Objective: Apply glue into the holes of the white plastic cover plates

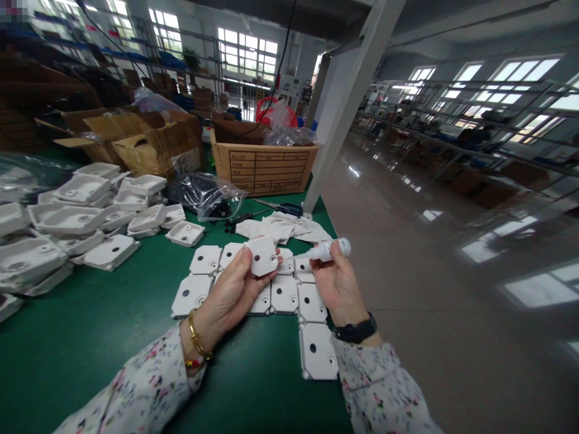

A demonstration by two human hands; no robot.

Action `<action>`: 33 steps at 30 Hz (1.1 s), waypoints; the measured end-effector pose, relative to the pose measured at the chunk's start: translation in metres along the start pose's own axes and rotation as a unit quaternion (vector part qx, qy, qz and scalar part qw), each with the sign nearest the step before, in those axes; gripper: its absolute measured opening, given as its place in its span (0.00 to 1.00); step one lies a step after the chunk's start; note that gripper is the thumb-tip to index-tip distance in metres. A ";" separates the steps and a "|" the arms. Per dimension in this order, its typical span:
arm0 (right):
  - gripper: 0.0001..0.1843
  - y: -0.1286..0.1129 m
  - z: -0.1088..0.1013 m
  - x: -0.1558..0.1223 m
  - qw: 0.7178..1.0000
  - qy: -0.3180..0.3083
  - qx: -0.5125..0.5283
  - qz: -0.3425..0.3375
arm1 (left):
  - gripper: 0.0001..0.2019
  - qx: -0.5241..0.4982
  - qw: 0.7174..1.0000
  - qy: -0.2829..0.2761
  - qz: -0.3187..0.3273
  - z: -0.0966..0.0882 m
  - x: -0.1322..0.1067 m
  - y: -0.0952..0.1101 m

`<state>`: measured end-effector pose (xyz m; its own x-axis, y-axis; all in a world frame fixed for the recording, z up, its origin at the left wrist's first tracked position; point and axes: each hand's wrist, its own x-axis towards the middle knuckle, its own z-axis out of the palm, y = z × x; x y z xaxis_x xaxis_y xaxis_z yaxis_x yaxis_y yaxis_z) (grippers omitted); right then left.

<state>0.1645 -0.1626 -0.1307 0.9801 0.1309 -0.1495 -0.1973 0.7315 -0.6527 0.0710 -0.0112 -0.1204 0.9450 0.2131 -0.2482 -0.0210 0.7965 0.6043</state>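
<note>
My left hand grips a white plastic cover with cut corners, a dark round hole and a smaller hole near one corner. My right hand is wrapped round a small white squeeze bottle, held almost level. Its thin nozzle points left at the cover's right edge; whether the tip touches cannot be made out. Below both hands, several similar covers lie side by side in rows on the green table, among them one cover in the middle and another at the near right end.
A heap of white housings covers the table's left side. Behind stand an open carton and a torn carton. A clear plastic bag, scissors and a white cloth lie nearer. The table edge drops off right, beside a post.
</note>
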 end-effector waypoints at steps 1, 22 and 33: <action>0.16 0.000 0.001 0.000 1.000 -0.002 -0.002 -0.002 | 0.14 0.000 1.000 -0.001 0.002 0.000 0.000 0.000; 0.18 -0.001 0.002 -0.002 0.999 -0.007 -0.030 -0.031 | 0.14 0.007 1.000 0.022 -0.004 0.004 -0.002 0.001; 0.18 0.000 0.002 -0.002 0.997 -0.016 -0.055 -0.047 | 0.14 0.006 1.000 0.014 0.006 0.002 0.000 0.000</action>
<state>0.1627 -0.1620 -0.1291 0.9942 0.0883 -0.0619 -0.1051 0.6644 -0.7400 0.0716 -0.0125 -0.1189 0.9352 0.2391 -0.2613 -0.0291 0.7871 0.6161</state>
